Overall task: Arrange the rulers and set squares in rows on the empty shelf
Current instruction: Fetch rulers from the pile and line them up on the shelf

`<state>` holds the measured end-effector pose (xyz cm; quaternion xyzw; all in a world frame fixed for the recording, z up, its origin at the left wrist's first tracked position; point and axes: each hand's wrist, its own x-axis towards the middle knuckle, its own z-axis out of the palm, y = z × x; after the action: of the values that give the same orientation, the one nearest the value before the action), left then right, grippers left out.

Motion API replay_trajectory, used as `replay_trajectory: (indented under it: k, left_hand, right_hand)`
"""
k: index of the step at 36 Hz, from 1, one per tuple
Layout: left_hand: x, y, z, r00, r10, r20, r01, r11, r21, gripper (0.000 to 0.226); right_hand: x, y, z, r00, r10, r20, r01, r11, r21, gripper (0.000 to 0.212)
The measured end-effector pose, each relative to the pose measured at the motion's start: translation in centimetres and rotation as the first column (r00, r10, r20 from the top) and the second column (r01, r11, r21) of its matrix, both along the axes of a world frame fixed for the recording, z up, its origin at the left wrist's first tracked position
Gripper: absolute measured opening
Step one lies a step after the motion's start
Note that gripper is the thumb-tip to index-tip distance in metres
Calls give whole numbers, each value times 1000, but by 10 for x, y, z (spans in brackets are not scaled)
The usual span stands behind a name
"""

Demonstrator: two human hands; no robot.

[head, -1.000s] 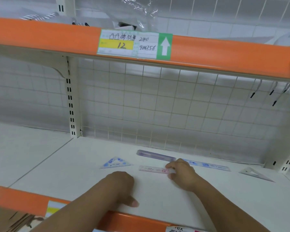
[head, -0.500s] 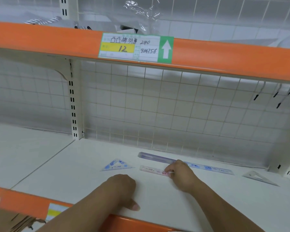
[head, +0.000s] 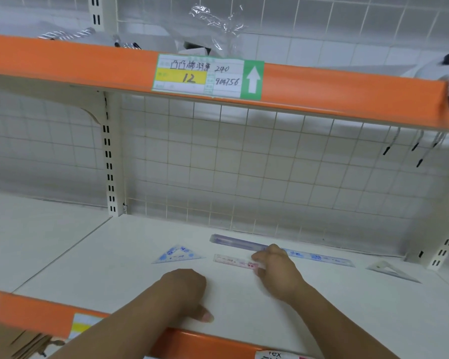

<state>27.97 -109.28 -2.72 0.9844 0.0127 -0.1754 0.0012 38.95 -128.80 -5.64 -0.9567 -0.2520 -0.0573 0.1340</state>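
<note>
Pinching pink ruler at its right end, right hand rests on shelf; left hand fisted near front edge, holding nothing. Blue set square lies left, purple ruler and blue ruler behind, clear set square far right.

Upper shelf's orange front rail bearing a handwritten price label with a green arrow; wire grid back panel; slotted upright; crumpled clear plastic wrap above; black-tipped hooks at right; cardboard lower left.
</note>
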Motion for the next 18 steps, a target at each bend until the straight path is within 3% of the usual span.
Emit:
replay_trajectory:
  k: [10, 18]
  left_hand:
    - [-6, 1, 3, 999, -26, 46, 28, 999, -43, 57]
    - [-14, -8, 8, 966, -89, 241, 91, 996, 2, 42]
  right_hand:
    - [-43, 7, 16, 997, -12, 79, 29, 975, -222, 33]
    - [-70, 16, 25, 1000, 1, 6, 0, 981, -194, 29]
